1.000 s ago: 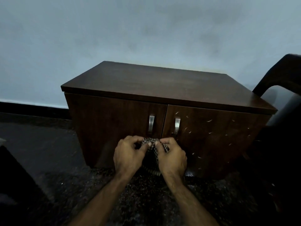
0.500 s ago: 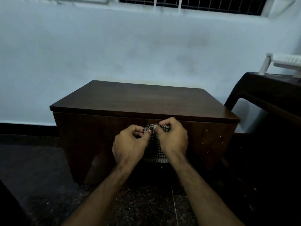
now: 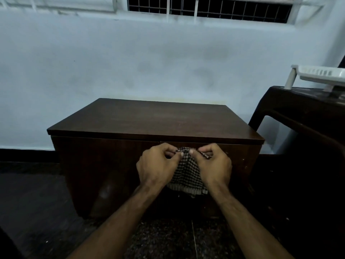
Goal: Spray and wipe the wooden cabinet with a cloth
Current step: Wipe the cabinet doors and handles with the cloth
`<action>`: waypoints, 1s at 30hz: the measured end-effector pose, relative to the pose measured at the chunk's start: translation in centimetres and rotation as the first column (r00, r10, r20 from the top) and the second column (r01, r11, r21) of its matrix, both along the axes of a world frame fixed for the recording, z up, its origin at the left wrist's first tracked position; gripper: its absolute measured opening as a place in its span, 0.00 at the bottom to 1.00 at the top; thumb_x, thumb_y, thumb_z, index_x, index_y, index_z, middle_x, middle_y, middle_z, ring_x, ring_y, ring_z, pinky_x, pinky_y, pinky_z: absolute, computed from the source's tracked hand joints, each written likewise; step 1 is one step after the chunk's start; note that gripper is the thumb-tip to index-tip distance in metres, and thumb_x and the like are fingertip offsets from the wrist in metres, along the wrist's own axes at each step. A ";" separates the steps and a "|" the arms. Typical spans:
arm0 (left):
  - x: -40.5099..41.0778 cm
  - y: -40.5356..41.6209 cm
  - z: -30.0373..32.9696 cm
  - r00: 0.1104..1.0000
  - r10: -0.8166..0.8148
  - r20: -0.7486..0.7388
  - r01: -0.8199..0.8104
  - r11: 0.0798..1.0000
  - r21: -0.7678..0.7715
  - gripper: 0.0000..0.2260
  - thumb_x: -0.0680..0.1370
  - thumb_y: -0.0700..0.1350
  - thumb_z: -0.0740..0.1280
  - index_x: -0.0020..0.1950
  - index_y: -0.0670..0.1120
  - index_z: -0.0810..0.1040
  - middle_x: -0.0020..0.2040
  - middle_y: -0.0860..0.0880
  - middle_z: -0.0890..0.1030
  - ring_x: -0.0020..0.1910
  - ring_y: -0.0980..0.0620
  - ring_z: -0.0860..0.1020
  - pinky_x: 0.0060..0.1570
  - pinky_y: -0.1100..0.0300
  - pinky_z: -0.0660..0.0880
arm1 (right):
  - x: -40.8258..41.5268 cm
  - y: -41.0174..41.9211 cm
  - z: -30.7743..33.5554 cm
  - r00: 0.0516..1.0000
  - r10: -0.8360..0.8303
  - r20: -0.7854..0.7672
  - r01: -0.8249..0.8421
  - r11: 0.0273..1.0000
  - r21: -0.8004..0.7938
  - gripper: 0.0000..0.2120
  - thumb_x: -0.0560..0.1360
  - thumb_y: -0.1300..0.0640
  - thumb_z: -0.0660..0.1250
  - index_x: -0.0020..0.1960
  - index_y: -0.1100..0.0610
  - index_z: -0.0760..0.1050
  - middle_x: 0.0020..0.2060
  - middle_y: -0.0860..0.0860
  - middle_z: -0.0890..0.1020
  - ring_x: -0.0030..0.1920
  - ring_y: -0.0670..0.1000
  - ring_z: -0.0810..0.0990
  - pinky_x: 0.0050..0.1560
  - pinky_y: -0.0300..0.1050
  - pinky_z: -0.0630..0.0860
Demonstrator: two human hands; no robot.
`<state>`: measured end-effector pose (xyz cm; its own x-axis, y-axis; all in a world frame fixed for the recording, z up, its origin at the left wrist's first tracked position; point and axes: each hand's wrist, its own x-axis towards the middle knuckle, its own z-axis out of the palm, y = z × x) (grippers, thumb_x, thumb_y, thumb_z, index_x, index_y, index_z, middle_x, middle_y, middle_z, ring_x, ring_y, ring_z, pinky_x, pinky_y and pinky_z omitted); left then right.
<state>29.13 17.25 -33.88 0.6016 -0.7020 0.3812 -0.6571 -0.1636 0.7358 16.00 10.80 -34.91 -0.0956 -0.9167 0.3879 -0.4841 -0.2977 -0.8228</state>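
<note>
A dark wooden cabinet (image 3: 153, 120) with two front doors stands against the pale wall. In front of its doors, just below the top edge, hangs a black-and-white checked cloth (image 3: 186, 174). My left hand (image 3: 156, 165) pinches the cloth's upper edge on the left. My right hand (image 3: 214, 165) pinches the same edge on the right, thumbs almost meeting. The cloth droops between my wrists and hides the door handles. No spray bottle is in view.
A dark chair or table (image 3: 302, 116) stands close on the right, with a white plastic rack (image 3: 321, 75) on it. A barred window (image 3: 209, 8) runs along the wall above. The floor is dark speckled stone (image 3: 168, 240).
My view has tilted up, so the window and the rack came into sight. Both hands with the cloth have risen from the handles' height to just under the cabinet's top edge.
</note>
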 end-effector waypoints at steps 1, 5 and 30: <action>-0.7 -0.4 0.0 1.000 -0.010 0.013 0.010 1.000 0.011 0.09 0.73 0.61 0.73 0.48 0.59 0.84 0.36 0.64 0.82 0.36 0.67 0.76 0.34 0.67 0.69 | -0.5 -0.2 -0.2 1.000 -0.018 0.006 0.018 1.000 0.005 0.11 0.70 0.43 0.78 0.41 0.45 0.77 0.36 0.41 0.80 0.42 0.46 0.82 0.39 0.40 0.73; -0.4 -0.4 -0.6 0.997 0.077 -0.002 -0.077 0.996 0.036 0.09 0.73 0.61 0.73 0.47 0.58 0.84 0.37 0.63 0.82 0.45 0.59 0.83 0.36 0.65 0.70 | 0.7 0.0 -0.4 0.998 -0.013 -0.054 0.010 0.999 -0.045 0.11 0.71 0.44 0.76 0.41 0.46 0.75 0.40 0.42 0.82 0.42 0.46 0.82 0.45 0.47 0.80; 0.4 1.3 -4.7 0.995 0.098 -0.010 -0.098 0.995 0.013 0.08 0.72 0.62 0.74 0.42 0.60 0.81 0.35 0.65 0.81 0.38 0.64 0.78 0.39 0.62 0.75 | 3.1 1.4 -6.4 0.999 0.001 -0.037 -0.002 1.000 -0.027 0.11 0.76 0.40 0.70 0.46 0.47 0.77 0.42 0.42 0.83 0.43 0.47 0.82 0.39 0.44 0.74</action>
